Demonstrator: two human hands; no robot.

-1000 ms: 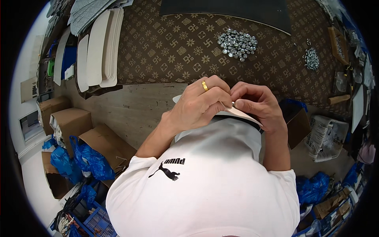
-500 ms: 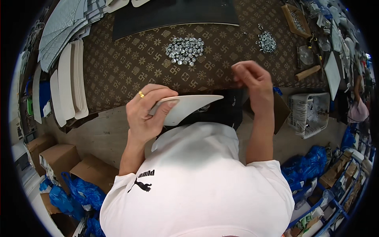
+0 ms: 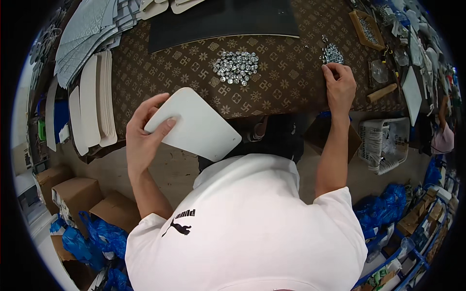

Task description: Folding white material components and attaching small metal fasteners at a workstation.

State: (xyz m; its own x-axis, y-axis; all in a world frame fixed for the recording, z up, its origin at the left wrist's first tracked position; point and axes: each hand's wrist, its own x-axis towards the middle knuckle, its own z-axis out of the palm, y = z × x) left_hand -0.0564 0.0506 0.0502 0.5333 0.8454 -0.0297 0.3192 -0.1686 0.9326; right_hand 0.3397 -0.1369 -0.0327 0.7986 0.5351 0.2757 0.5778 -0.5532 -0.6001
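The left hand [image 3: 143, 138] grips a white panel [image 3: 194, 125], flat and smooth with rounded corners, held just short of the patterned brown counter [image 3: 160, 68]; the right hand [image 3: 340, 87] reaches beyond the panel, fingers pinching at a small pile of shiny studs [image 3: 332, 52]; best to pinch one stud cleanly and keep the panel level; a larger stud heap [image 3: 236, 67] lies mid-counter.

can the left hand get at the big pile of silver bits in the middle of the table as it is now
Probably not freely: the left hand is holding a white panel in its grip, off the table edge. The silver pile lies open on the patterned table with nothing over it, but the hand is occupied.
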